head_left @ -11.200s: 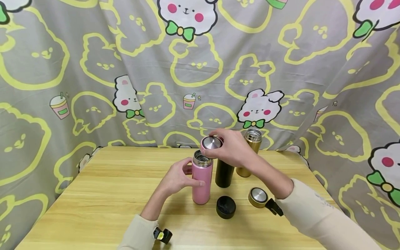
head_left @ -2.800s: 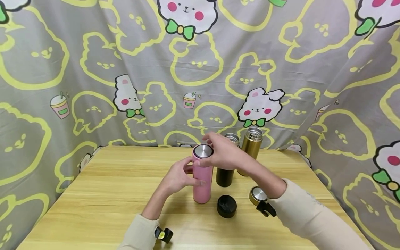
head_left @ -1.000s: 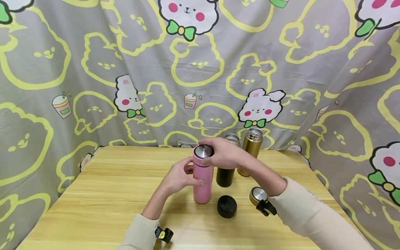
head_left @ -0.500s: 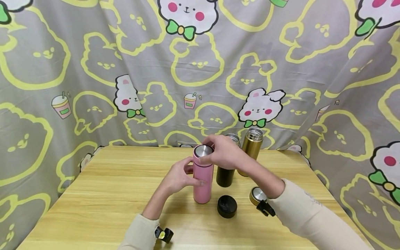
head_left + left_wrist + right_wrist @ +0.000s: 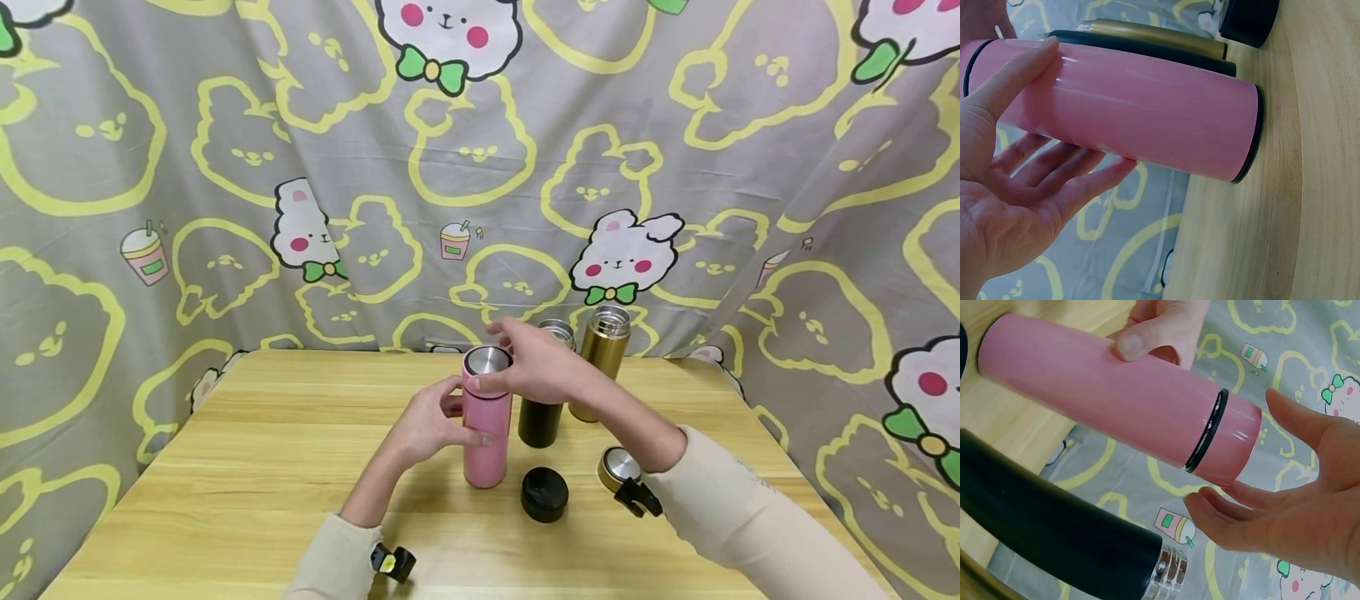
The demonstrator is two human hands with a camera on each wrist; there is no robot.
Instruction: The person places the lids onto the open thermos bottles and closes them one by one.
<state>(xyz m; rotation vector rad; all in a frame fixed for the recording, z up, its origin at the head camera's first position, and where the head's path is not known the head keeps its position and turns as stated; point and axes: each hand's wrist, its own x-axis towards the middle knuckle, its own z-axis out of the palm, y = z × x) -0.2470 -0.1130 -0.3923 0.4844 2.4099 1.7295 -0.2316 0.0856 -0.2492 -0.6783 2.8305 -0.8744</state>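
A pink thermos bottle [image 5: 486, 442] stands upright on the table, its pink lid [image 5: 1232, 442] with a steel top seated on the neck above a black ring. My left hand [image 5: 429, 423] grips the bottle's body, thumb in front and fingers on the far side. Around the lid my right hand [image 5: 536, 362] is spread loosely; in the right wrist view the thumb stands a little off the lid, while a fingertip is at its lower edge. A lidless black thermos [image 5: 540, 423] and a lidless gold thermos [image 5: 604, 350] stand behind to the right.
A black lid [image 5: 544, 495] lies in front, right of the pink bottle. The gold lid [image 5: 619, 468] sits farther right, partly hidden by the right wrist's camera strap. A patterned curtain [image 5: 337, 167] hangs behind the wooden table [image 5: 247, 467].
The pink lid, held above the open mouth 11 seconds ago, now sits on the bottle. One second ago the right fingers wrapped the lid; now they are looser. The left hand stays put.
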